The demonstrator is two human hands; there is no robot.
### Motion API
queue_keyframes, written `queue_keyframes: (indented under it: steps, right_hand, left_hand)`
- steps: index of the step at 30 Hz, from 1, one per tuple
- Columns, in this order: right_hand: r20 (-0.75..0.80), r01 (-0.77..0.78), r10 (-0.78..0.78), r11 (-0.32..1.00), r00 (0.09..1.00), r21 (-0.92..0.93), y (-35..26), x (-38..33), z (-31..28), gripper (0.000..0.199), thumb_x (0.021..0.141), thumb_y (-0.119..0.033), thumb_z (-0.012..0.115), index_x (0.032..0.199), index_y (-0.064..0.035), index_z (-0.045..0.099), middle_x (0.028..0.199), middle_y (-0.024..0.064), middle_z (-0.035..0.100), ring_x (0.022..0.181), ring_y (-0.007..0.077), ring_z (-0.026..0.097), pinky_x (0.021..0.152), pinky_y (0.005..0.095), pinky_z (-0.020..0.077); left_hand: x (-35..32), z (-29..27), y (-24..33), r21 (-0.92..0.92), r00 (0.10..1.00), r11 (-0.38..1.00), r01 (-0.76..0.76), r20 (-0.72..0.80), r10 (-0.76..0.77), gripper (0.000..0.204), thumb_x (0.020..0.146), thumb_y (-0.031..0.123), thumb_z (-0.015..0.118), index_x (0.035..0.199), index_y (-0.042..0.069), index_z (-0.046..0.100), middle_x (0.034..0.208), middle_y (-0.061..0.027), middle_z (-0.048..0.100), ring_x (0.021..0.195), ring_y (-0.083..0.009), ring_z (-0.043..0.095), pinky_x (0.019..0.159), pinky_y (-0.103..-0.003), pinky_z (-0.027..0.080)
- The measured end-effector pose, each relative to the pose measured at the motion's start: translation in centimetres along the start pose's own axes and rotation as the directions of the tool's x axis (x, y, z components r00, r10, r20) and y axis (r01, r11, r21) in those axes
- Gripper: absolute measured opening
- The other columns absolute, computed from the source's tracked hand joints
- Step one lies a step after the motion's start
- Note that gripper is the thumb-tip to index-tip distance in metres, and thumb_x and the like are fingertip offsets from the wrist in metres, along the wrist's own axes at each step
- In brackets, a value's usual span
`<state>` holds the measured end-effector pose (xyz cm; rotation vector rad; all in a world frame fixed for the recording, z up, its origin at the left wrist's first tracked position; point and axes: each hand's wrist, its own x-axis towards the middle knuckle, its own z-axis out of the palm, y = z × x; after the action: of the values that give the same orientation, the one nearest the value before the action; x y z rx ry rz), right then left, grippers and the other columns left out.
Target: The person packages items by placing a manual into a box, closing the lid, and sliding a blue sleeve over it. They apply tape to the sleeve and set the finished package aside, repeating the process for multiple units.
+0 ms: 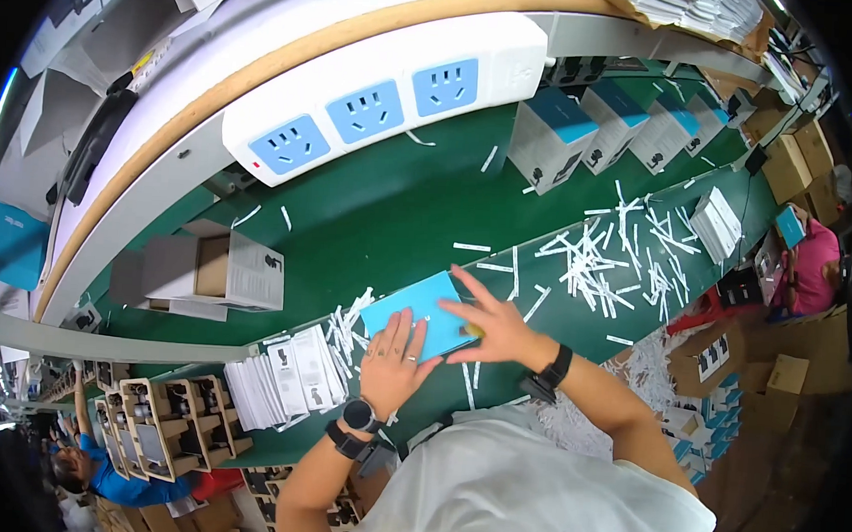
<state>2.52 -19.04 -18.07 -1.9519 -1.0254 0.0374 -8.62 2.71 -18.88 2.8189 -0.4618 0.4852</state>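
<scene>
A flat light-blue box (414, 309) lies slightly tilted on the green work surface in front of me. My left hand (399, 358) rests on its near-left part, fingers flat and stretched out. Over the box's right end, my right hand (490, 322) has two fingers spread toward its face and edge. A small yellow thing (475, 330) shows by the lower fingers of that hand. Whether it is held I cannot make out. Left of the box sits a row of white printed leaflets (290, 370), with narrow white paper strips (348, 325) between.
Many loose strips (595, 265) lie right of my hands, near a leaflet stack (715, 226). White-and-blue boxes (553, 138) stand at the back, under a shelf with a power strip (387, 95). An open carton (214, 269) and a wooden rack (172, 421) are left. Co-workers sit at both sides.
</scene>
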Motion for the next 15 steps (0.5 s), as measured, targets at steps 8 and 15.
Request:
queue_keyframes:
  steps: [8, 15]
  right_hand:
    - [0.092, -0.092, 0.070, 0.958, 0.993, 0.270, 2.8, 2.5, 1.5, 0.085, 0.057, -0.029, 0.096, 0.134, -0.0128, 0.063, 0.157, 0.0227, 0.026, 0.134, 0.0358, 0.046, 0.104, 0.0417, 0.0452]
    - [-0.166, -0.177, 0.255, 0.908, 0.953, 0.379, 7.2, 6.6, -2.1, 0.074, 0.060, -0.019, 0.090, 0.129, -0.0094, 0.064, 0.154, 0.0224, 0.031, 0.137, 0.0359, 0.044, 0.108, 0.0441, 0.0426]
  left_hand:
    - [2.8, -2.4, -4.6, -0.237, 0.972, 0.950, 0.202, 0.163, -0.166, 0.105, 0.062, 0.052, 0.087, 0.146, 0.006, 0.043, 0.149, -0.0371, 0.025, 0.133, -0.0548, 0.033, 0.109, -0.057, 0.034]
    - [5.0, -6.6, -19.8, 0.159, 0.920, 0.942, 0.294, 0.220, -0.324, 0.062, 0.082, 0.035, 0.073, 0.131, 0.001, 0.055, 0.131, -0.0247, 0.056, 0.120, -0.0417, 0.053, 0.101, -0.046, 0.044]
